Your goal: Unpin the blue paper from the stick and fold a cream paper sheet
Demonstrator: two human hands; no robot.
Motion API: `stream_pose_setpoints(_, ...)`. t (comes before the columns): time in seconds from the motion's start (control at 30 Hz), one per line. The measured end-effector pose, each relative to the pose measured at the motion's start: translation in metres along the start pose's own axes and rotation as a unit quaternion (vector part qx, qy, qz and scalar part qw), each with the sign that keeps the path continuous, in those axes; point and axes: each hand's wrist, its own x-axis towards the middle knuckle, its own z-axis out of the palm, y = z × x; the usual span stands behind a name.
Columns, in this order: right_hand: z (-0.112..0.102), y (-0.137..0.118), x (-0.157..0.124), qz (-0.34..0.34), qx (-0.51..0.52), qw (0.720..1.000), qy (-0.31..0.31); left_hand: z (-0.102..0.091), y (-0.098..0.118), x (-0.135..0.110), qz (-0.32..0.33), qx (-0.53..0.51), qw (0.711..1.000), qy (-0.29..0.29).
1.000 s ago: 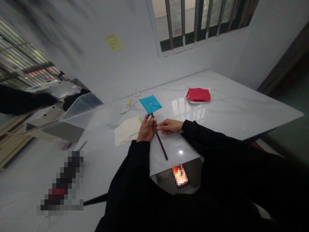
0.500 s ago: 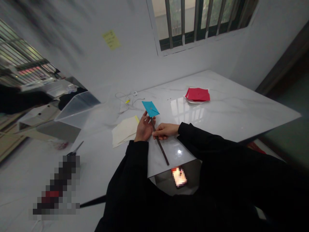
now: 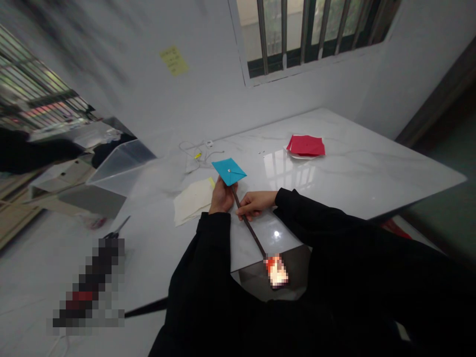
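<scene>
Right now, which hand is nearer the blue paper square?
Left: the left hand sits just below the blue paper square; the right hand is farther off, at the stick.

my clothing: black long sleeves, matte, wide | left sleeve (image 3: 201, 277): square cuff at lower middle of the frame | right sleeve (image 3: 308, 218): cuff just right of centre | left hand (image 3: 222, 197), right hand (image 3: 256, 204): bare

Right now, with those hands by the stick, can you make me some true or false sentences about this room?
The left hand holds a dark stick below the blue paper square: true.

The right hand holds the red paper: false. The right hand touches the stick, and the red paper lies on the white marble table.

A yellow sticky note is on the wall: true.

The window has no bars: false. The window has metal bars.
</scene>
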Motion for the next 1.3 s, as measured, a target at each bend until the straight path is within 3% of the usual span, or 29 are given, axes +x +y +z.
stream_pose_setpoints(0.1,-0.002,-0.002,-0.001,0.003,0.031,1.000,0.003,0.001,0.000,0.002,-0.005,-0.062,0.997,0.038)
stream_pose_setpoints(0.2,-0.010,-0.004,0.000,0.010,0.112,0.991,0.070,0.002,0.001,0.001,-0.029,-0.075,0.996,0.049)
stream_pose_setpoints(0.37,-0.031,-0.005,0.008,-0.025,0.237,0.941,0.241,0.004,0.000,0.000,-0.022,-0.041,0.998,0.041)
stream_pose_setpoints(0.57,-0.040,-0.007,0.016,-0.083,0.277,0.892,0.347,0.004,-0.005,0.001,-0.018,-0.033,0.999,0.015)
stream_pose_setpoints(0.7,-0.041,-0.007,0.014,-0.068,0.281,0.887,0.360,0.007,-0.007,-0.001,-0.035,-0.019,0.999,-0.010)
stream_pose_setpoints(1.3,-0.058,0.003,0.001,-0.075,0.186,0.902,0.382,0.005,-0.010,-0.003,-0.040,0.032,0.999,-0.004)
